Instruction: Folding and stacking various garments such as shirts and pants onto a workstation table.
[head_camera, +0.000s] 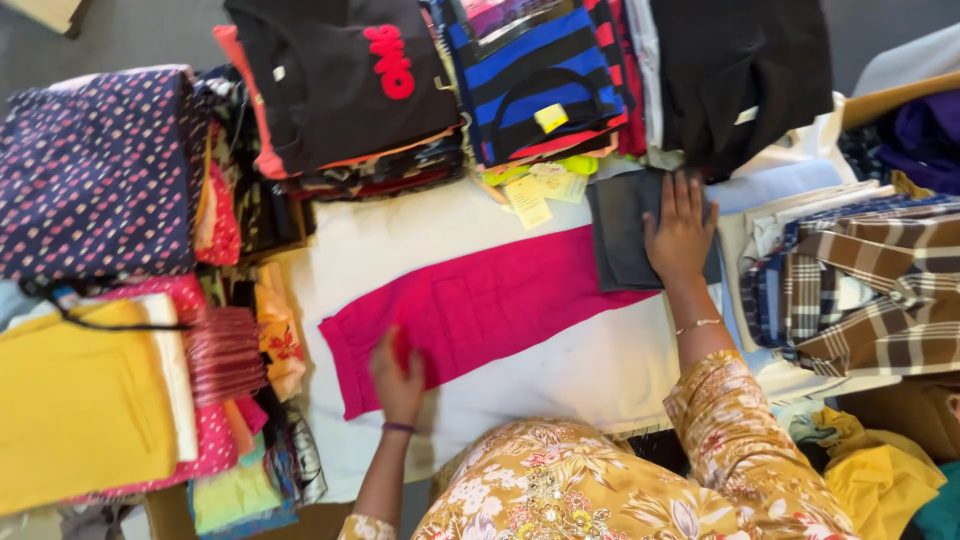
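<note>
Left hand pinches the near end of a long bright-pink cloth garment laid flat on a white sheet. Right hand pressed palm-down, fingers spread, on a folded dark-grey cloth at the garment's far end. Beyond that hand: folded black garment, blue-and-black striped stack. Right of it: brown-and-white checked fabric

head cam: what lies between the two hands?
In the head view, the pink garment spans the stretch from the left hand to the right hand, which lies flat on a grey folded cloth.
</note>
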